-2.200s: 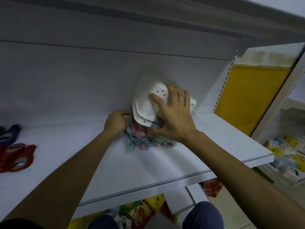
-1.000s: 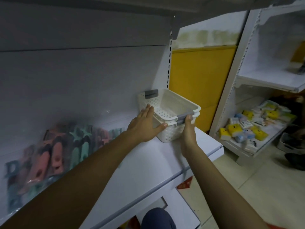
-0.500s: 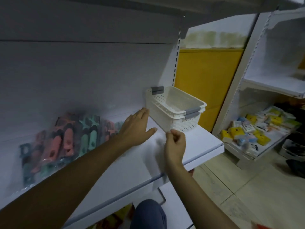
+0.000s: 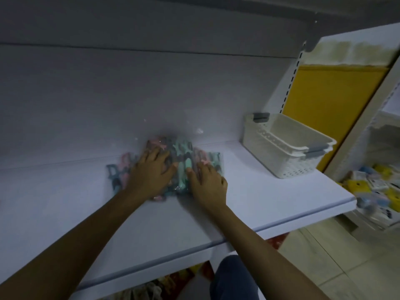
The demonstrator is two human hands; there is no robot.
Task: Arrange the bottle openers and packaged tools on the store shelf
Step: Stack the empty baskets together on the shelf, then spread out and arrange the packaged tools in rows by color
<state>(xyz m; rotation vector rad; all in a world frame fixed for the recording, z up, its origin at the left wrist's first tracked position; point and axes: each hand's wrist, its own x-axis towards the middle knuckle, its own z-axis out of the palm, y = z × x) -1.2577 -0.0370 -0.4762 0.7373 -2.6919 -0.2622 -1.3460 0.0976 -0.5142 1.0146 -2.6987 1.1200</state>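
Observation:
A pile of packaged bottle openers (image 4: 183,161) in pink, teal and grey, wrapped in clear plastic, lies on the white shelf (image 4: 249,202) against the back panel. My left hand (image 4: 149,174) rests flat on the left part of the pile, fingers spread. Beside it, my right hand (image 4: 208,180) lies on the pile's right part, fingers stretched forward over the packets. Both hands cover much of the pile. The image is blurred, so single packets are hard to tell apart.
Two nested white perforated baskets (image 4: 287,148) with grey clips stand at the shelf's right end. A neighbouring rack (image 4: 381,185) at the right holds small yellow and blue packs. A yellow wall panel (image 4: 329,109) is behind the baskets. Colourful goods sit under the shelf.
Both hands left the white baskets and moved left onto the pile of openers. The baskets stay at the shelf's right end. My view swung back to the left.

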